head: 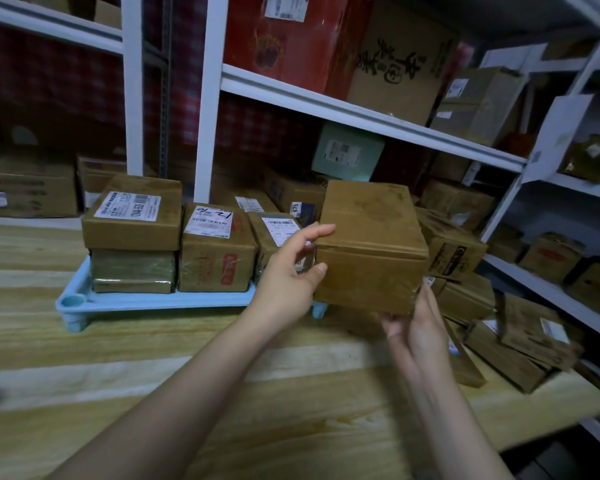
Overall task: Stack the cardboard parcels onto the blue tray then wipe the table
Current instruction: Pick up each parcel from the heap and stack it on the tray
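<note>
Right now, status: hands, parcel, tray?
Left hand, right hand grip plain parcel above table. Blue tray partly loaded, two-high at left. Loose parcels piled right.

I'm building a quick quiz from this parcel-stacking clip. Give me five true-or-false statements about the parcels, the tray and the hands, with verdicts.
1. Both hands hold the plain parcel above the table. True: the left hand grips its side and the right hand holds its lower corner.
2. The blue tray carries no parcels. False: several stand on it, including a stack of two at its left end.
3. The held parcel shows a shipping label on top. False: its visible faces are bare.
4. The middle parcel on the tray bears a label with handwriting. True.
5. Nothing is left at the table's right end. False: a pile of parcels lies there.
</note>
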Tool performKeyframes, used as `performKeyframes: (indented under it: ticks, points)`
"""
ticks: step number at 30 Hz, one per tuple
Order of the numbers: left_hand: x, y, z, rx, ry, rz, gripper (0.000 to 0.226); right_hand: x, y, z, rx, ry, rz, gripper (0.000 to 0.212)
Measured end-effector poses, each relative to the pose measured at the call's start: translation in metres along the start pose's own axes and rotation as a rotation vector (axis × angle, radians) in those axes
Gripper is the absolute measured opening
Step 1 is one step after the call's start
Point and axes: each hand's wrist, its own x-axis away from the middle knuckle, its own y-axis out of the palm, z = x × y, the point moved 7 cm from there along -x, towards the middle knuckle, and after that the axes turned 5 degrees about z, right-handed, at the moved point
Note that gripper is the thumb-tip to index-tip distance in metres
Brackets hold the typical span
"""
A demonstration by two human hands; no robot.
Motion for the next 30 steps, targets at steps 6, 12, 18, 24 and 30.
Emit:
performKeyframes:
  ticks: [6, 12, 18, 24, 30]
  points:
    - [-0.002, -0.017, 0.007, -0.036, 0.077, 0.062, 0.053, 0.005, 0.021, -0.006, 0.131, -0.040, -0.099, 0.037]
    - [-0.005, -0.036, 0.021, -0.132, 0.227, 0.154, 0.055, 0.014, 0.065, 0.003, 0.263, -0.068, -0.330, 0.092]
    - [-0.016, -0.091, 0.034, -0.261, 0.216, 0.322, 0.053, 0.010, 0.126, 0.029, 0.634, -0.163, -0.439, 0.060]
    - [-0.039, -0.141, 0.027, -0.470, 0.002, 0.365, 0.057, -0.009, 0.183, 0.076, 0.851, -0.199, -0.454, 0.054]
    - [-0.032, -0.176, 0.002, -0.908, -0.256, 0.445, 0.056, -0.010, 0.198, 0.100, 0.858, -0.163, -0.370, 0.054]
